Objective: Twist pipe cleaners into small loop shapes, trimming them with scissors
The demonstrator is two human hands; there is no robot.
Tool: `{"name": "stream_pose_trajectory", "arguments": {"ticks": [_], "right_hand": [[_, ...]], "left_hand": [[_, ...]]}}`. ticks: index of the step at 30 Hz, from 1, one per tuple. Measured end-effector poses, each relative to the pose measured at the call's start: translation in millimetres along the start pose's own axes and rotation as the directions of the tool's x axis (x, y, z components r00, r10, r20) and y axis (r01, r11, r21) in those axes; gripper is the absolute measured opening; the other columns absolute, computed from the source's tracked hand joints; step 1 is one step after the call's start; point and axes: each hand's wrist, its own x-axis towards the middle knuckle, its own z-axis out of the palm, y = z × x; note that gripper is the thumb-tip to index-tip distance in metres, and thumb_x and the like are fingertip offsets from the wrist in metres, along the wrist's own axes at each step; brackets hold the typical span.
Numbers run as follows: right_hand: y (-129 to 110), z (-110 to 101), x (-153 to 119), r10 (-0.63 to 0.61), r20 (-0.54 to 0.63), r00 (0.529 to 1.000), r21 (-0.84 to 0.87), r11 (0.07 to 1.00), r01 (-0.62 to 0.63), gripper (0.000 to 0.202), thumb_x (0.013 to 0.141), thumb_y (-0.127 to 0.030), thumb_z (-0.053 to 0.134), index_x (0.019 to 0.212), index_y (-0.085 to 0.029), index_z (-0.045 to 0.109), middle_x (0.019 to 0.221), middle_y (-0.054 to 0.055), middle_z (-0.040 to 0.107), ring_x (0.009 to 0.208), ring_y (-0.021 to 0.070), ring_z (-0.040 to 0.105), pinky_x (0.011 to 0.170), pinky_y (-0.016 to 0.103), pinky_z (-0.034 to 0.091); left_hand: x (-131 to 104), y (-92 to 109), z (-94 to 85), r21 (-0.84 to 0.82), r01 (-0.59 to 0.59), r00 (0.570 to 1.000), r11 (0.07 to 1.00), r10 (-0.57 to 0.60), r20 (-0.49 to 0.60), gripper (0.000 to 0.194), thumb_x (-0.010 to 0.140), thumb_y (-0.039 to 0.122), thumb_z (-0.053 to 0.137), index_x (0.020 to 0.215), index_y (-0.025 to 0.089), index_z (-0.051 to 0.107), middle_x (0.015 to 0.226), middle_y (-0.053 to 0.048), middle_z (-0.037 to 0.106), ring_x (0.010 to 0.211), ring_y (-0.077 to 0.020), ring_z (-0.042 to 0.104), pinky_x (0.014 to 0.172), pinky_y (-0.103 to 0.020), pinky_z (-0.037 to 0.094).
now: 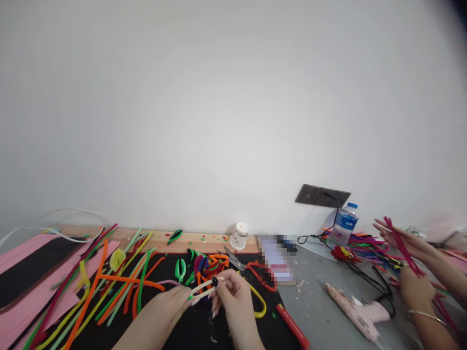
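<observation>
My left hand (pixel 170 305) pinches a cream pipe cleaner (pixel 203 294) that is bent into a narrow loop, with a bit of green showing at that end. At the loop's other end, my right hand (pixel 236 297) grips it between thumb and fingers. Behind my hands lies a pile of orange, purple and blue bent pipe cleaners (pixel 215 265). A green looped pipe cleaner (pixel 180 270) rests to its left. Scissors with red handles (pixel 261 278) lie just beyond my right hand, near a yellow curved pipe cleaner (pixel 261 306).
Loose pipe cleaners (pixel 124 279) spread over the left side. A paper cup (pixel 239 236) stands upside down by the wall. To the right are a pink glue gun (pixel 355 311), a water bottle (pixel 344 226) and a red stick-like object (pixel 292 326). Another person's hands (pixel 416 287) hold magenta pipe cleaners.
</observation>
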Motion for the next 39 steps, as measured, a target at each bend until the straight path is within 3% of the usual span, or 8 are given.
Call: {"name": "stream_pose_trajectory", "arguments": {"ticks": [7, 15, 30, 39], "right_hand": [[-13, -6, 1, -0.086, -0.051, 0.995, -0.126, 0.989, 0.079, 0.018, 0.069, -0.027, 0.065, 0.075, -0.013, 0.055, 0.055, -0.004, 0.051, 0.041, 0.0075, 0.046, 0.035, 0.016, 0.039], [-15, -6, 2, -0.062, -0.042, 0.997, -0.172, 0.984, 0.054, 0.020, 0.074, -0.031, 0.061, 0.067, -0.015, 0.051, 0.046, -0.006, 0.047, 0.038, 0.0070, 0.041, 0.038, 0.017, 0.035], [-12, -7, 1, -0.089, -0.063, 0.994, -0.236, 0.969, 0.072, 0.026, 0.074, -0.041, 0.060, 0.069, -0.016, 0.053, 0.050, -0.005, 0.045, 0.040, 0.0087, 0.040, 0.037, 0.019, 0.035], [-10, -10, -1, -0.188, -0.087, 0.978, -0.394, 0.908, 0.139, 0.022, 0.078, -0.035, 0.055, 0.064, -0.018, 0.051, 0.054, -0.003, 0.045, 0.043, 0.0099, 0.040, 0.039, 0.020, 0.032]], "left_hand": [[2, 3, -5.8, -0.078, 0.020, 0.997, 0.997, -0.014, 0.070, 0.030, 0.087, 0.026, 0.033, 0.082, 0.021, 0.062, 0.077, -0.002, 0.068, 0.069, -0.0149, 0.061, 0.065, -0.020, 0.044], [1, 4, -7.2, -0.136, -0.015, 0.992, 0.991, 0.032, 0.118, 0.031, 0.088, 0.029, 0.032, 0.081, 0.022, 0.061, 0.079, 0.000, 0.067, 0.072, -0.0146, 0.060, 0.066, -0.020, 0.043], [1, 0, -0.5, -0.152, -0.046, 0.997, 0.987, 0.054, 0.054, 0.033, 0.089, 0.029, 0.031, 0.071, 0.018, 0.057, 0.060, 0.004, 0.051, 0.053, -0.0103, 0.044, 0.055, -0.017, 0.034], [2, -4, 8.4, -0.117, -0.091, 0.996, 0.989, 0.092, 0.001, 0.041, 0.089, 0.035, 0.030, 0.066, 0.018, 0.059, 0.049, 0.006, 0.041, 0.046, -0.0095, 0.041, 0.049, -0.016, 0.033]]}}
